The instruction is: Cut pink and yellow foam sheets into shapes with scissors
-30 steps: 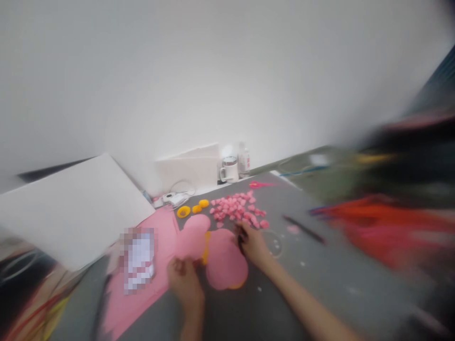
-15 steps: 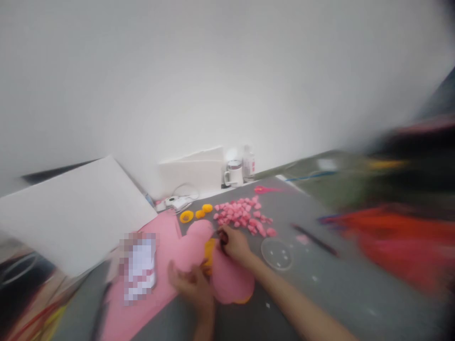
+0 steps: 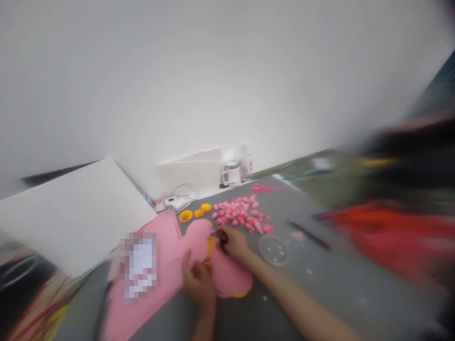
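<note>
A pink sheet of felt or paper (image 3: 231, 277), rounded in outline, lies in front of me with a yellow layer (image 3: 210, 248) showing through the gap in it and at its lower edge. My right hand (image 3: 234, 244) is closed round the dark handles of what look like scissors (image 3: 222, 236), whose tip is at the top of that gap. My left hand (image 3: 199, 282) grips the sheet's left part with fingers and thumb; blur softens its exact hold.
Beyond my hands lie many small pink pieces (image 3: 236, 213) and yellow rings (image 3: 185, 216). To the right are a clear round lid (image 3: 273, 250), a dark pen (image 3: 311, 235) and red material (image 3: 377, 232). At left are more pink sheets (image 3: 163, 232) and a white board (image 3: 78, 213). A mug (image 3: 232, 174) stands by the wall.
My left hand has shifted to the right along the pink sheet, closer to my right hand. The right hand stays at nearly the same spot on the sheet.
</note>
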`<state>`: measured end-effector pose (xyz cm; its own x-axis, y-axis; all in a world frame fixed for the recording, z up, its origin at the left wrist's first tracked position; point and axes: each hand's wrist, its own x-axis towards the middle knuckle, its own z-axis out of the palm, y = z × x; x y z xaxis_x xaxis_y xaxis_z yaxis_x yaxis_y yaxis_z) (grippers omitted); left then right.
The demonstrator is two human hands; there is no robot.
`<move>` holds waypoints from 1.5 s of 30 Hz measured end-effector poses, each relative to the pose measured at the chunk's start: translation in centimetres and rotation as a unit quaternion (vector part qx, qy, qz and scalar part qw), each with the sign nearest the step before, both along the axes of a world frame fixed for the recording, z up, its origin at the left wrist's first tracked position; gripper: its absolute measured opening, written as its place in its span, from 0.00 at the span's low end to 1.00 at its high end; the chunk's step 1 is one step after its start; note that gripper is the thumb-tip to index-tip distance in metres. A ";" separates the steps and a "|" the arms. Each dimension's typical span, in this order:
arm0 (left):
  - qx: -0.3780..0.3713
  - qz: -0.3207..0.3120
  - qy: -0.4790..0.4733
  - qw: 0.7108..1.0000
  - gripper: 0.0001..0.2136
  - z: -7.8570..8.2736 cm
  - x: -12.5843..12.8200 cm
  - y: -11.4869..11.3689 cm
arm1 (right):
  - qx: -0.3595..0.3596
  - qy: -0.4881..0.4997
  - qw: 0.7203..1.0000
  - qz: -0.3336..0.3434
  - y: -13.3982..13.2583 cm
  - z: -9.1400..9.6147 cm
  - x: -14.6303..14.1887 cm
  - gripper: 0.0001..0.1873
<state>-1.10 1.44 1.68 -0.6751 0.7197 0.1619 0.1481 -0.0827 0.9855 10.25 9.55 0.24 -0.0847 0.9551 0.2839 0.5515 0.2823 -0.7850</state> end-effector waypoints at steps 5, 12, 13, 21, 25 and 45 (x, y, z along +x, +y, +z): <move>0.008 0.005 0.048 0.999 0.19 -0.6 -0.2 0.1 | -0.003 0.045 0.999 -0.009 -0.4 -0.1 -0.3 0.17; 0.035 0.029 0.112 0.993 0.18 -1.5 -0.6 0.5 | -0.017 0.178 0.983 0.032 0.4 0.1 0.3 0.09; 0.038 0.033 0.118 0.992 0.18 -1.5 -0.6 0.4 | -0.025 0.198 0.979 0.049 0.3 0.4 0.9 0.08; 0.025 0.011 0.099 0.995 0.19 -1.0 -0.5 -0.3 | -0.183 0.323 0.835 0.406 -3.6 3.3 12.3 0.36; 0.039 -0.025 0.028 0.999 0.23 -0.7 0.0 -0.4 | -0.173 0.375 0.843 0.345 -4.6 4.8 12.7 0.30; 0.019 -0.045 0.033 0.998 0.18 -2.0 -0.3 -0.6 | -0.080 0.414 0.902 0.094 -2.7 0.6 -0.2 0.19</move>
<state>-1.37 0.86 -0.30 -0.5953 0.7688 0.2334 0.2037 -0.1366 0.9695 10.08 6.81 0.86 -0.0709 0.9805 0.1834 -0.2884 0.1558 -0.9447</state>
